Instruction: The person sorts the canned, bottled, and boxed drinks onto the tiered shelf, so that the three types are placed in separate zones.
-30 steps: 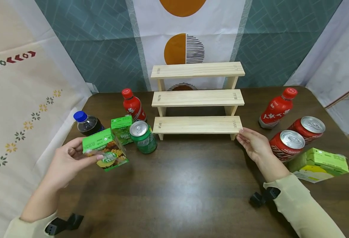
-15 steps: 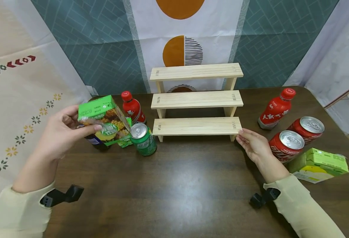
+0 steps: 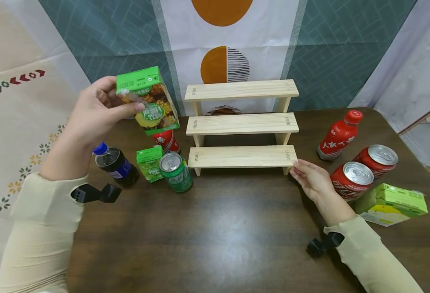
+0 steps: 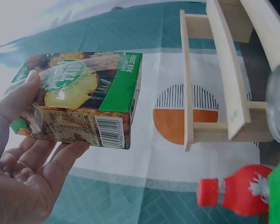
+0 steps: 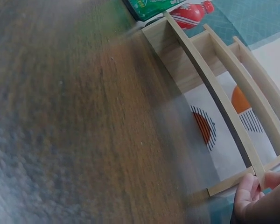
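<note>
My left hand (image 3: 99, 108) holds a green drink carton (image 3: 156, 101) up in the air, thumb on its pictured front. Seen from the left wrist, the fingers lie under the carton (image 4: 65, 123) and its barcode shows. The carton is left of the three-step wooden shelf (image 3: 242, 156), around the height of its top board, and overlaps a red bottle (image 3: 167, 141) in the head view. My right hand (image 3: 312, 177) pinches the right end of the shelf's lowest board. In the right wrist view, thumb and fingers (image 5: 245, 193) are at the board's corner.
Left of the shelf stand a blue-capped dark bottle (image 3: 117, 167), a smaller green carton (image 3: 150, 163) and a green can (image 3: 176, 173). To the right are a red bottle (image 3: 339, 134), two red cans (image 3: 350, 179) and a yellow-green carton (image 3: 392, 205). A patterned cloth (image 3: 127, 36) hangs behind.
My left hand has raised the green drink carton and carried it back and slightly right, uncovering the blue-capped bottle and smaller carton. My right hand stays on the shelf.
</note>
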Available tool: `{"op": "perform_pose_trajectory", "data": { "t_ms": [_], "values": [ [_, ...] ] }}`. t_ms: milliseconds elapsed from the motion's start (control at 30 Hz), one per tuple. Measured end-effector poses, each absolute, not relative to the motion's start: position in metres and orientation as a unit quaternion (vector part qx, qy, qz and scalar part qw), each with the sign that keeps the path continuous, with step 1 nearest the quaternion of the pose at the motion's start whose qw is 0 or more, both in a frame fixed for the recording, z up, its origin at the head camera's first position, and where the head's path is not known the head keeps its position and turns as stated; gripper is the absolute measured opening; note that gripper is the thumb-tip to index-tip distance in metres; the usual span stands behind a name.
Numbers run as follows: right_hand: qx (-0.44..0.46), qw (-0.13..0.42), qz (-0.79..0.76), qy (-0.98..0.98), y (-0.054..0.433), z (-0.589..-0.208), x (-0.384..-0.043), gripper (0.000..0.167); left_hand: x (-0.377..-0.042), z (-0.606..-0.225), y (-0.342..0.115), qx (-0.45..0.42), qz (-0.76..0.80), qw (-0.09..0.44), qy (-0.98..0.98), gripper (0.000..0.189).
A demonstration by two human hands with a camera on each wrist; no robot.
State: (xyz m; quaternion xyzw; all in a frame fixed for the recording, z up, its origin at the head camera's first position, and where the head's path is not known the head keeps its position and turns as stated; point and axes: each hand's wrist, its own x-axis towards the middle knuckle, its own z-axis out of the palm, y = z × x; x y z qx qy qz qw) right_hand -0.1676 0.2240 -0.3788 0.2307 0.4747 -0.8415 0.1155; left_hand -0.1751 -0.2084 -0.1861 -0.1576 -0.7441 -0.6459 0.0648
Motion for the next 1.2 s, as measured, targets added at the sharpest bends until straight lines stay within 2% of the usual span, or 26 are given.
{"op": "perform_pose_trajectory", "data": {
  "t_ms": [267,733,1200],
  "values": [
    [0.233,0.113,-0.847,0.465,0.226,-0.384,-0.166,0.015,-0.212,-0.175,-0.192,-0.104,-0.646,0.048,-0.754,0.042],
    [0.231,0.105,-0.840,0.480,0.225,-0.380,-0.169,0.015,-0.270,-0.162,-0.170,-0.089,-0.685,0.024,-0.723,0.054],
    [0.212,0.094,-0.842,0.487,0.223,-0.386,-0.169,0.020,-0.315,-0.175,-0.160,-0.079,-0.679,0.014,-0.730,0.054]
  ]
}}
